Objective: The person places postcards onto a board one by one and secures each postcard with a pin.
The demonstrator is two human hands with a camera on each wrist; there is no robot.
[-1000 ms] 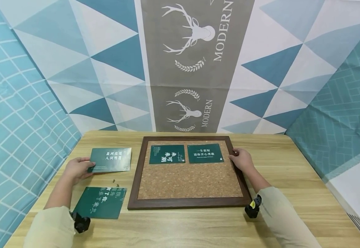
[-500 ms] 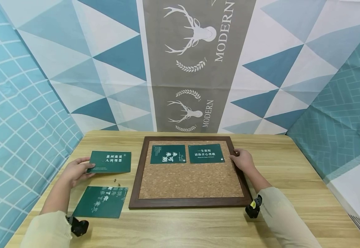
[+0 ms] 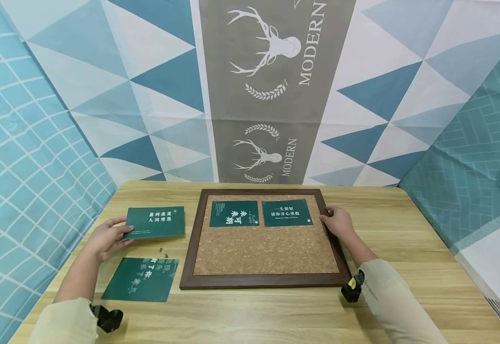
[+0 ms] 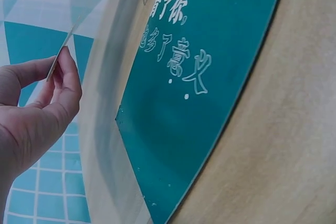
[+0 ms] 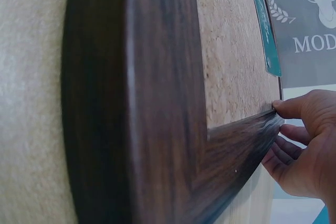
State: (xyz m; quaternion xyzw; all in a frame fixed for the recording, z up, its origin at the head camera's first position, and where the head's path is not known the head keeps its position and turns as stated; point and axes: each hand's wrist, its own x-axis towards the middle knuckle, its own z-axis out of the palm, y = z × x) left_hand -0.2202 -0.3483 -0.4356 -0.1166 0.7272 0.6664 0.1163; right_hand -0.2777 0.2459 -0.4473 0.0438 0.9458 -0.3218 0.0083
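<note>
My left hand (image 3: pixel 107 236) pinches a dark green card (image 3: pixel 156 221) with white lettering by its left edge, thumb on top. In the left wrist view the same card (image 4: pixel 62 51) appears edge-on between thumb and fingers, over the table. A second green card (image 3: pixel 142 280) lies flat on the table nearer me. My right hand (image 3: pixel 339 222) grips the right side of a cork board (image 3: pixel 267 253) in a dark brown wooden frame. Its thumb rests on top of the frame (image 5: pixel 236 135), its fingers along the outer side. Two green cards, left (image 3: pixel 234 213) and right (image 3: pixel 287 212), sit along the board's upper part.
Small dark bits (image 3: pixel 166 256) lie on the wooden table (image 3: pixel 250 315) between the loose card and the board. Behind the table hangs a patterned cloth (image 3: pixel 258 95) with deer heads. Blue grid-patterned cloth (image 3: pixel 22 143) borders the left side.
The card in my left hand has changed its tilt, losing the glare on its face, and has shifted slightly right. My right hand keeps its grip on the frame.
</note>
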